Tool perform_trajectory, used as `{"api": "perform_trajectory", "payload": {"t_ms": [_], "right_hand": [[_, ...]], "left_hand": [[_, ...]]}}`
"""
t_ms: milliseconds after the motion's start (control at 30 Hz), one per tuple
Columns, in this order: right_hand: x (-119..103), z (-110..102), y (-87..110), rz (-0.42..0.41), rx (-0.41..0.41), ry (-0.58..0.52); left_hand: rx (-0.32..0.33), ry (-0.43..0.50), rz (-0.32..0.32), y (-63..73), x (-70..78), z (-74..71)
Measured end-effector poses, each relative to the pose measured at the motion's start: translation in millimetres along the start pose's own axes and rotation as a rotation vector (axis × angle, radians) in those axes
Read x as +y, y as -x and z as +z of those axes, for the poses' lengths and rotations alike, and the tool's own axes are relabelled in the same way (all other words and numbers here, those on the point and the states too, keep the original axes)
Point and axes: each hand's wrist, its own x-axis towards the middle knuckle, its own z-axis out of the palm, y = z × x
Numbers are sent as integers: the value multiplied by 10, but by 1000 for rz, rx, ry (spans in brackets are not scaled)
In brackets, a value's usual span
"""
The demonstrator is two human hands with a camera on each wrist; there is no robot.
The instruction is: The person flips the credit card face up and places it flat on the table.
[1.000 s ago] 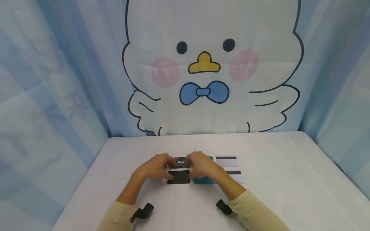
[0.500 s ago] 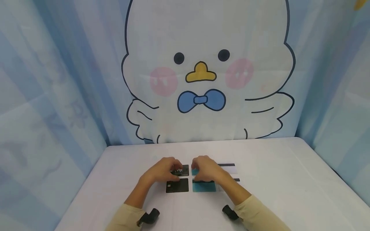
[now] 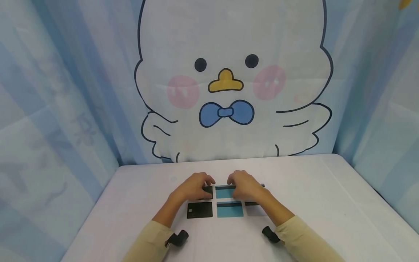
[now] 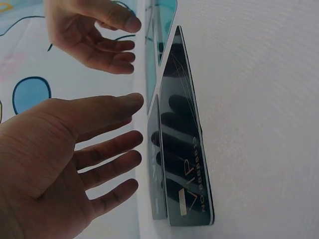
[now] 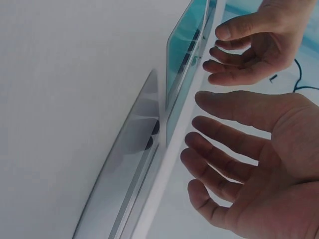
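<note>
A pale blue-and-white fabric curtain (image 3: 226,140) printed with a cartoon bird hangs at 12 o'clock, beyond the white cloth-covered desk (image 3: 114,218). From the card layout's centre, the left hand (image 3: 194,186) hovers at 10 o'clock and the right hand (image 3: 247,187) at 2, both loosely curved and grasping nothing. In two flat rows, partly hidden by them, lie two glossy black rectangular plastic cards (image 3: 201,211) at 9 o'clock, two dark-striped teal rectangular plastic cards (image 3: 230,211) centrally, and two dark-striped silvery rectangular plastic cards (image 3: 253,211) at 3.
</note>
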Motion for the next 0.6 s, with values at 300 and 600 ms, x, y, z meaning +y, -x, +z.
{"api": "perform_trajectory", "payload": {"t_ms": [300,600], "right_hand": [[125,-21,-49,39,-42,48],[157,15,-91,17,-50,66]], "left_hand": [[-36,-67,16,-170,48,96],[-66,-117,25,-239,95,96]]}}
